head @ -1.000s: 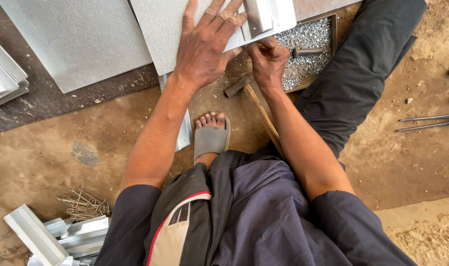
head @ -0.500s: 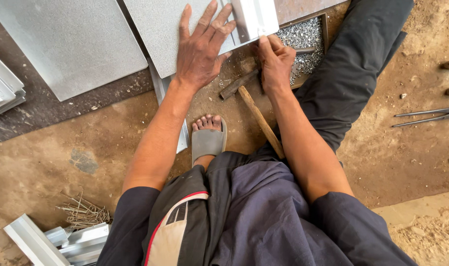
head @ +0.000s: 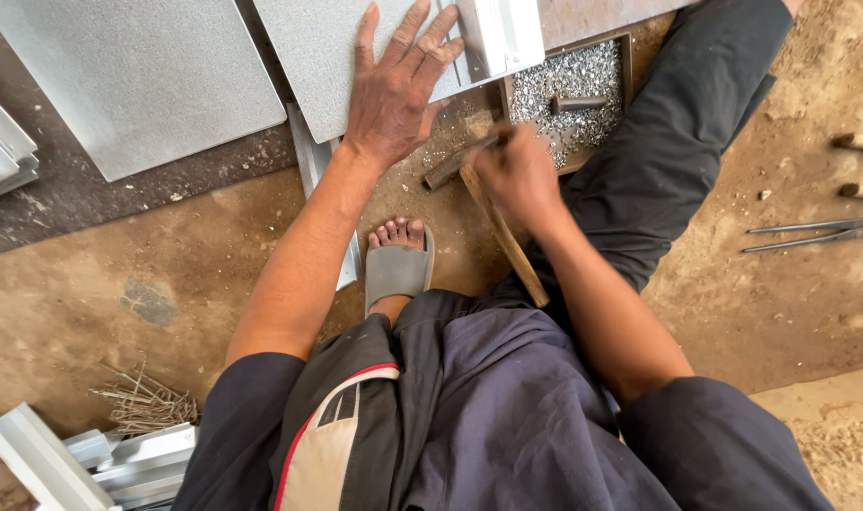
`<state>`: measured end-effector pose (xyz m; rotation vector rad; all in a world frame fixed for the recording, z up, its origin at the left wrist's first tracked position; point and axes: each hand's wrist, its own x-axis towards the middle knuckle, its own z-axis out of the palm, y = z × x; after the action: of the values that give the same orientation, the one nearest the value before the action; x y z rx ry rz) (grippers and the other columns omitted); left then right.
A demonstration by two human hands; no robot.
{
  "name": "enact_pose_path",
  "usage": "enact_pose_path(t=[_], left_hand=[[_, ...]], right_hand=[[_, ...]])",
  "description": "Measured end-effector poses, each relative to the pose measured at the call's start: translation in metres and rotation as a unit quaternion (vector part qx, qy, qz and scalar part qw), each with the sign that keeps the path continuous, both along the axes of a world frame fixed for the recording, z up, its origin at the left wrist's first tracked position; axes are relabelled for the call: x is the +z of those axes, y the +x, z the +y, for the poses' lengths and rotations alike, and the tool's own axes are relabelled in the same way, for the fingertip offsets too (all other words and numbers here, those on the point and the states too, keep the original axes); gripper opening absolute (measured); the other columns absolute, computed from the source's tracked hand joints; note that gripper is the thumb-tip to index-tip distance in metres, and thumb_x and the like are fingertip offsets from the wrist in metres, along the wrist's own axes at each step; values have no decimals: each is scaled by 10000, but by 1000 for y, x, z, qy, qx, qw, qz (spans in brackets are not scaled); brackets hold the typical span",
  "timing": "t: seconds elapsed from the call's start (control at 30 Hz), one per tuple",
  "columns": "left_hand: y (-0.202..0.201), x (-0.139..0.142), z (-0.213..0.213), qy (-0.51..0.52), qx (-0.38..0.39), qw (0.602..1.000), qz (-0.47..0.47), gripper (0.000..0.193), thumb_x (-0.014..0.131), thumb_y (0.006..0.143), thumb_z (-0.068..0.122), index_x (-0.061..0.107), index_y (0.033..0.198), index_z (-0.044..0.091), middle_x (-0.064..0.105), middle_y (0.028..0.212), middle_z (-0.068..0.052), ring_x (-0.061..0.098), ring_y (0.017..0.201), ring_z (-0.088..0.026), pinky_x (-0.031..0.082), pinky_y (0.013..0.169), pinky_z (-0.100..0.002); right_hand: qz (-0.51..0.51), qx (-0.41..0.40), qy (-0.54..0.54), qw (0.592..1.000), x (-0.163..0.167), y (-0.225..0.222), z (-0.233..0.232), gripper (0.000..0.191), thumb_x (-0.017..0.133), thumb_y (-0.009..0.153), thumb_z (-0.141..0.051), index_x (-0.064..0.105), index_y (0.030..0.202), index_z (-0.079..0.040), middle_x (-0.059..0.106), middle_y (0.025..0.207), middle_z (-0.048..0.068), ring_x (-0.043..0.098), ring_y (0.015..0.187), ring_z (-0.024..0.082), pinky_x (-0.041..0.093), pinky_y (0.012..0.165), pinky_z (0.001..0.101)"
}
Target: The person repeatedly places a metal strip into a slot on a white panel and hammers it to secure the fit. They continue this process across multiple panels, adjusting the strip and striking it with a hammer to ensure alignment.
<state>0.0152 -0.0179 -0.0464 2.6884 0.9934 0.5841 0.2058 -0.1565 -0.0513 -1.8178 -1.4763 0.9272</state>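
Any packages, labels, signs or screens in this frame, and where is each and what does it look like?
None in view: no label, sign or screen.
Closest to a container: shallow brown tray, top centre-right, rectangular, holding small grey metal bits.
Right hand holds a hammer beside it; left hand lies flat on a grey metal sheet.

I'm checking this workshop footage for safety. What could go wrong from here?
The left hand lies flat on the metal sheet, close to where the right hand grips the hammer; a missed blow could hit its fingers. The foot, in an open sandal, sits just below the hammer and could be struck or cut by scraps from the tray.
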Motion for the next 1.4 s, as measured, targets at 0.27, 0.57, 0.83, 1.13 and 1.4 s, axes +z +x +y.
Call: enact_pose_path(t=[0.27, 0.57, 0.83, 1.13, 1.4], left_hand=[[-7, -5, 2, -3, 6, 1000, -2, 659, 902, 870, 240, 595, 1452, 209, 468, 1639, 24, 341, 1536, -196, 75, 1274, -603], [-9, 13, -3, -20, -2, 1000, -3, 615, 881, 874, 229, 616, 1424, 160, 481, 1618, -10, 365, 1522, -227, 135, 1224, -667], [-12, 13, 3, -6, -4, 1000, -14, 649, 888, 847, 235, 603, 1426, 166, 484, 1597, -15, 367, 1498, -241, 172, 1190, -685], [-10, 2, 2, -3, -3, 1000, -10, 644, 898, 863, 249, 609, 1435, 188, 481, 1611, -10, 361, 1514, -241, 129, 1225, -664], [-11, 1, 5, -27, -4, 1000, -9, 685, 911, 835, 244, 608, 1445, 169, 478, 1611, -30, 343, 1518, -250, 106, 1231, -660]], right_hand=[[198, 34, -239, 950, 84, -8, -66, 152, 616, 942, -174, 631, 981, -28, 560, 721, 84, 552, 589, 166, 459, 545, 342], [67, -50, 27, 996, 99, -14, -47, 362, 472, 1138, -173, 542, 829, 2, 471, 675, 12, 416, 615, 85, 367, 546, 300], [7, 6, 82, 997, 97, -15, -35, 347, 459, 1131, -137, 550, 853, 49, 527, 745, 178, 501, 612, 306, 402, 590, 390], [-17, 14, 84, 996, 90, -11, -36, 350, 453, 1130, -136, 553, 841, 34, 522, 702, 140, 525, 579, 262, 414, 573, 392], [171, -73, -130, 974, 109, -12, -34, 421, 436, 1115, -182, 562, 768, 21, 473, 579, 89, 438, 483, 222, 357, 468, 399]])
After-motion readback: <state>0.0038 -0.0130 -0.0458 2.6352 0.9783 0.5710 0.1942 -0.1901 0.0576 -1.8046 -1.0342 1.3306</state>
